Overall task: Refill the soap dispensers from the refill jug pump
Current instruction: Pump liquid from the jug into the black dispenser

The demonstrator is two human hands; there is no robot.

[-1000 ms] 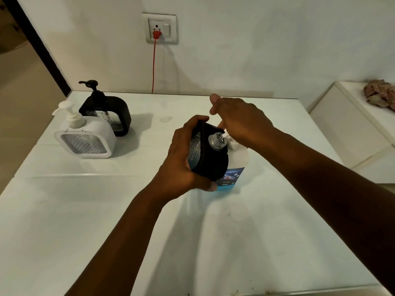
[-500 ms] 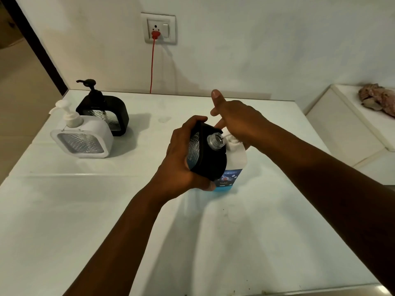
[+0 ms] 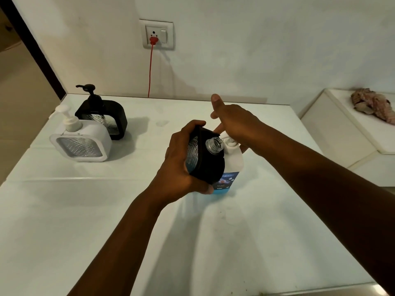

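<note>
Little has moved, left hand (image 3: 179, 161) grips uncapped black dispenser (image 3: 206, 163), right hand (image 3: 235, 122) fingers straight on half-hidden jug pump (image 3: 229, 142).

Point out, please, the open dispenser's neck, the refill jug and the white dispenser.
open dispenser's neck (image 3: 214, 144): head view, on the threaded clear rim.
refill jug (image 3: 234, 162): head view, on its white shoulder.
white dispenser (image 3: 100, 136): head view, on its white top right corner.

You get dim, warm, even light — soft shadows fall right of the two dispensers (image 3: 94, 129) and beneath your arms on the table (image 3: 64, 210). Focus is slightly soft; wide-angle bending curves the edges.
</note>
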